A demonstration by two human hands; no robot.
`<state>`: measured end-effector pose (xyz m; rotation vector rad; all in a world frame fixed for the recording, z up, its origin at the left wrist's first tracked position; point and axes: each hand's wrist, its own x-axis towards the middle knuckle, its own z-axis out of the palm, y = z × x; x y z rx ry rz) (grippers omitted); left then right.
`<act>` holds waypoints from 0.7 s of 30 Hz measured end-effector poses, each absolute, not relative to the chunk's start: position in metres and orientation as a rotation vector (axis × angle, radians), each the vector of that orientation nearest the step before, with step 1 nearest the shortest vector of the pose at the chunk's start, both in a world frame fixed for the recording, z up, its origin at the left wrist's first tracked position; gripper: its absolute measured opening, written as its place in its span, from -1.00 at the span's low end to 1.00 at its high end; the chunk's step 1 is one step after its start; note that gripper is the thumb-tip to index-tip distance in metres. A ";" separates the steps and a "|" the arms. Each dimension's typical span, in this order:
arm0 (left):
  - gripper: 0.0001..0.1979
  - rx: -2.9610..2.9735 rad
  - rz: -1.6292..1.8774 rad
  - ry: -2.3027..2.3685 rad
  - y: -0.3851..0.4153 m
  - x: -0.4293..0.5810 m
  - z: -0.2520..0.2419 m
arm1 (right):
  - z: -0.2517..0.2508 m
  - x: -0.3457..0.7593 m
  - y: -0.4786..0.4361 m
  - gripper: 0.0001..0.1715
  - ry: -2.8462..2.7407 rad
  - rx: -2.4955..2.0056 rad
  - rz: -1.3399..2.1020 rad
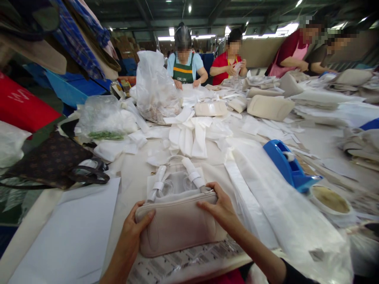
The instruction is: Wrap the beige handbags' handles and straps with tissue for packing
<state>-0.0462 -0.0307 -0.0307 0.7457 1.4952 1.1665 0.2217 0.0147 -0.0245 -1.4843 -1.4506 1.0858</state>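
A beige handbag (180,228) stands at the near edge of the table, its front panel towards me. My left hand (137,225) grips its upper left corner, thumb on the front and fingers behind. With the thumb on the front and fingers over the top edge, my right hand (220,207) holds the upper right corner. Two straps wrapped in white paper (189,173) rise from behind the top edge. Under the bag lies a sheet of clear plastic with printed marks (166,264).
Left are white sheets (77,225) and a brown patterned bag (50,161). Right are long plastic bags (266,197), a blue tape dispenser (284,161) and a tape roll (331,201). Beige bags (269,107) and papers lie further back, where several people work.
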 end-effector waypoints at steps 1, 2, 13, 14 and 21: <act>-0.46 0.747 1.180 1.499 -0.031 -0.047 -0.033 | -0.025 0.222 0.015 -0.52 -1.473 -1.489 1.073; -0.43 0.742 1.189 1.500 -0.031 -0.047 -0.036 | -0.026 0.223 0.014 -0.51 -1.493 -1.497 1.059; -0.46 0.731 1.233 1.601 -0.027 -0.036 -0.038 | -0.054 0.222 0.016 -0.50 -1.447 -1.501 1.033; -0.47 0.745 1.241 1.616 -0.027 -0.035 -0.039 | -0.058 0.222 0.016 -0.50 -1.440 -1.506 1.025; -0.57 0.846 1.259 1.668 -0.027 -0.033 -0.047 | -0.072 0.221 0.018 -0.48 -1.416 -1.529 0.966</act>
